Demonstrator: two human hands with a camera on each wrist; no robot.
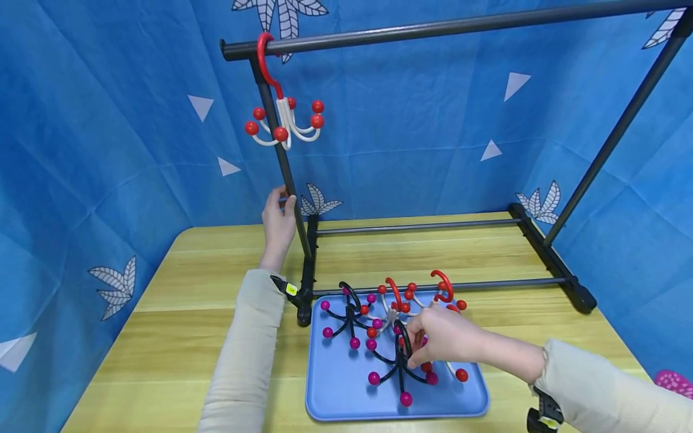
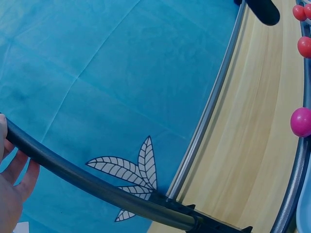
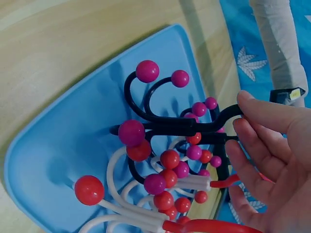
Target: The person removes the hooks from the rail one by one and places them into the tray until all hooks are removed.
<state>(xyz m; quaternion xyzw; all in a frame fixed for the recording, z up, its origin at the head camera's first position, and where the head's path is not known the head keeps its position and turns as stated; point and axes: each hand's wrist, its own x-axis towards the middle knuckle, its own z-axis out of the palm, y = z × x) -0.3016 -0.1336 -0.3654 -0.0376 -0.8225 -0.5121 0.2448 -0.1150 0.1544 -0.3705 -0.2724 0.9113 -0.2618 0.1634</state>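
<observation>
In the head view my left hand [image 1: 278, 222] holds the left post [image 1: 285, 168] of a dark garment rack. The left wrist view shows its fingers [image 2: 28, 179] curled behind that post. My right hand [image 1: 446, 334] pinches the hook of a black multi-arm hanger [image 1: 400, 361] with magenta ball tips, over the blue tray [image 1: 346, 406]. In the right wrist view the thumb and forefinger meet at the hook's end. Another black hanger [image 1: 351, 310] lies at the tray's back left. White hangers with red hooks [image 1: 446, 285] and red balls crowd beside and behind the pinched one, partly hidden by my right hand.
A white hanger with a red hook [image 1: 283, 111] hangs at the left end of the top bar [image 1: 400, 33]. The rack's lower bar [image 1: 503, 282] runs right behind the tray. Its right post [image 1: 617, 132] rises from a black foot on the wooden table [image 1: 157, 343]. Blue cloth surrounds the table.
</observation>
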